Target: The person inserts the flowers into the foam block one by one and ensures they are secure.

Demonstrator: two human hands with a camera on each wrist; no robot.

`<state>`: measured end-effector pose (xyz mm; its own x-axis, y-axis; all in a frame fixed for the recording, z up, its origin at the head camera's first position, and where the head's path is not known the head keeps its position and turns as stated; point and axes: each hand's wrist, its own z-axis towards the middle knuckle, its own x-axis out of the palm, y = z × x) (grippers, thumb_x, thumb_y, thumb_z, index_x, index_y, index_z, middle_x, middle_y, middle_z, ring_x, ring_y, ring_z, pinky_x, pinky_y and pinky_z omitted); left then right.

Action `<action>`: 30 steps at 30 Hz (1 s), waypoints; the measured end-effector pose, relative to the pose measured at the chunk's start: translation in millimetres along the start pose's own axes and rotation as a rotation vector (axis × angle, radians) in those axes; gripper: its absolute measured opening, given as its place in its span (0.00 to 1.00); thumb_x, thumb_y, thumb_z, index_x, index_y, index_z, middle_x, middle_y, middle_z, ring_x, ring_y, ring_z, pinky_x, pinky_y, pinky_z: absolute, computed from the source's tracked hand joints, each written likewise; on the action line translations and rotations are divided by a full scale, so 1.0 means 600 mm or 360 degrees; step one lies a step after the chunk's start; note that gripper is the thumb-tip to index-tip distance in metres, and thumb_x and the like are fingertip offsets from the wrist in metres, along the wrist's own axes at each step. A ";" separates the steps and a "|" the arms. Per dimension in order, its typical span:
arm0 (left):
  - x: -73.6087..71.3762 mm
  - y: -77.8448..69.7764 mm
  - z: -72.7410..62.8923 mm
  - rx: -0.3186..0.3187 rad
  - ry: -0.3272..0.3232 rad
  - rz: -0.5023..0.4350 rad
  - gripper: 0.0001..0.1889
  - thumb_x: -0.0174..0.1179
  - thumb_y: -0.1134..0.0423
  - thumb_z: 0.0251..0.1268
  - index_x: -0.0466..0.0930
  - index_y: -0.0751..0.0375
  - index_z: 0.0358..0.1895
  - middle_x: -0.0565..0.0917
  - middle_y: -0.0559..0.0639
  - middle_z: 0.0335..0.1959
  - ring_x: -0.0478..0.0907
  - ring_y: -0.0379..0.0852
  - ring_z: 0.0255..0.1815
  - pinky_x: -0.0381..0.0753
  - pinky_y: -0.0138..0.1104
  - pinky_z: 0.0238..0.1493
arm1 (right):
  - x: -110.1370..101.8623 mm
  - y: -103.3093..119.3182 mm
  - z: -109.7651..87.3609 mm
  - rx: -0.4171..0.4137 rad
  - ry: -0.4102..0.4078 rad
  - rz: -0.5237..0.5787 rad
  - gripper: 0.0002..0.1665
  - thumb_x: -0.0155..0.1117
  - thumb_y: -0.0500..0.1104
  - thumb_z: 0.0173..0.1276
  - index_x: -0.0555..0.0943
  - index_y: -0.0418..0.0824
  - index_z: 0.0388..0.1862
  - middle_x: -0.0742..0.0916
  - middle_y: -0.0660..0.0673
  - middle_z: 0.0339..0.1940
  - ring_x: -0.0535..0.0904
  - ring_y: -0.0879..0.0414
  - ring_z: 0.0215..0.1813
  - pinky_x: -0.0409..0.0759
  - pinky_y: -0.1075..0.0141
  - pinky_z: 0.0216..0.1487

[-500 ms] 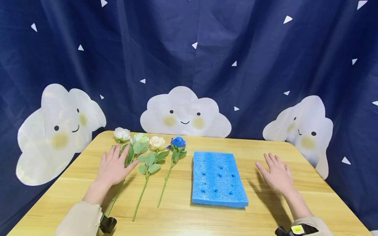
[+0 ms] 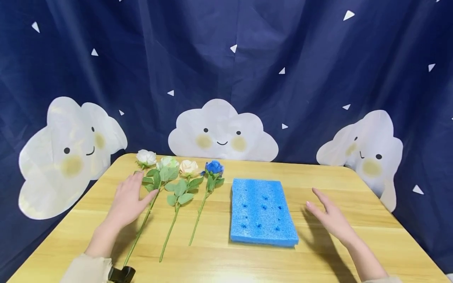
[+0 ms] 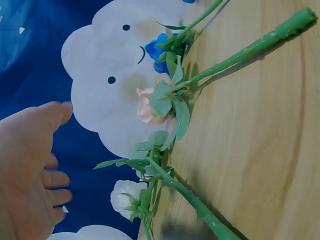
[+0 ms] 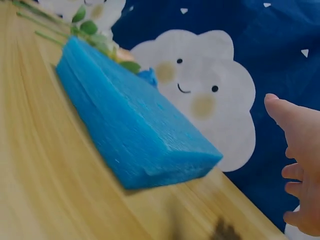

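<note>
Four artificial roses lie side by side on the wooden table: a white rose [image 2: 146, 158], a greenish-white rose [image 2: 167, 163], a cream rose [image 2: 189, 168] and a blue rose [image 2: 214, 168]. My left hand [image 2: 128, 200] hovers over the leftmost stems, fingers extended and thumb apart, holding nothing; it hides most of the white rose's stem. A blue foam block [image 2: 263, 212] with several small holes in its top lies right of the flowers. To the block's right, my right hand [image 2: 332, 221] is raised above the table, turned thumb-side up, its grasp bare.
The wooden table [image 2: 198, 267] reaches back to a dark blue curtain [image 2: 301, 47] printed with smiling white clouds. Three green stems point toward the near edge, left of the foam block.
My left hand has drawn slightly left and its fingers have come closer together. The right hand has rolled from palm-down to thumb-up. Flowers and foam block stay put.
</note>
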<state>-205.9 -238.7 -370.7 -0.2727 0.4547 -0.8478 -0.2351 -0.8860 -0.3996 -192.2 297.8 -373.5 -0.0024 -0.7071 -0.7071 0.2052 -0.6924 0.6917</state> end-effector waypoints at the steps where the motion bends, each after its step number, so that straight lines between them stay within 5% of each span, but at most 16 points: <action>1: -0.003 0.000 -0.002 -0.0028 0.0005 -0.0047 0.39 0.50 0.47 0.68 0.52 0.80 0.66 0.57 0.79 0.63 0.51 0.74 0.64 0.47 0.63 0.62 | 0.001 0.003 -0.005 0.0022 0.0014 0.0041 0.41 0.49 0.53 0.72 0.49 0.31 0.72 0.57 0.27 0.70 0.52 0.28 0.67 0.54 0.36 0.62; 3: -0.010 0.000 -0.005 -0.0113 0.0035 -0.0138 0.39 0.48 0.47 0.69 0.52 0.83 0.65 0.57 0.80 0.63 0.53 0.75 0.63 0.52 0.62 0.62 | 0.003 0.007 -0.014 0.0055 0.0034 0.0115 0.40 0.48 0.52 0.73 0.50 0.31 0.72 0.58 0.28 0.70 0.53 0.29 0.67 0.57 0.42 0.64; 6: -0.019 0.005 -0.010 -0.0274 0.0123 -0.0251 0.40 0.45 0.44 0.70 0.50 0.81 0.66 0.57 0.79 0.64 0.55 0.75 0.62 0.56 0.62 0.60 | 0.007 0.008 -0.028 0.0077 0.0053 0.0204 0.37 0.47 0.50 0.74 0.51 0.29 0.71 0.61 0.29 0.69 0.56 0.32 0.67 0.64 0.67 0.63; 10: -0.025 0.023 -0.010 -0.0430 0.0212 -0.0388 0.43 0.43 0.39 0.69 0.49 0.79 0.68 0.58 0.77 0.64 0.57 0.74 0.62 0.58 0.62 0.59 | 0.016 0.005 -0.045 0.0122 0.0102 0.0375 0.36 0.48 0.45 0.74 0.49 0.27 0.71 0.61 0.29 0.69 0.54 0.36 0.69 0.60 0.83 0.55; 13: -0.025 0.041 -0.009 -0.0557 0.0252 -0.0592 0.44 0.44 0.39 0.67 0.48 0.79 0.68 0.59 0.76 0.64 0.58 0.72 0.63 0.59 0.59 0.60 | 0.024 0.001 -0.055 0.0153 0.0150 0.0505 0.37 0.50 0.42 0.73 0.48 0.26 0.71 0.60 0.28 0.69 0.53 0.38 0.69 0.61 0.81 0.56; 19: -0.017 0.079 -0.009 -0.0824 0.0300 -0.1010 0.41 0.46 0.43 0.69 0.47 0.78 0.68 0.55 0.76 0.66 0.61 0.67 0.63 0.70 0.46 0.59 | 0.038 -0.014 -0.068 0.0140 0.0219 0.0697 0.36 0.50 0.38 0.72 0.48 0.24 0.70 0.59 0.27 0.69 0.63 0.75 0.59 0.60 0.84 0.54; 30: 0.003 0.115 -0.008 -0.0954 0.0407 -0.0925 0.35 0.50 0.52 0.69 0.55 0.84 0.63 0.60 0.78 0.61 0.69 0.64 0.55 0.79 0.31 0.40 | 0.051 -0.019 -0.076 0.0166 0.0339 0.0786 0.34 0.49 0.38 0.72 0.50 0.25 0.70 0.60 0.27 0.69 0.65 0.77 0.57 0.60 0.82 0.55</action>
<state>-218.2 -299.6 -401.7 -0.0275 0.8789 -0.4762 0.2779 -0.4509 -0.8482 -150.3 290.4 -409.7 0.2699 -0.9145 -0.3014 0.0334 -0.3039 0.9521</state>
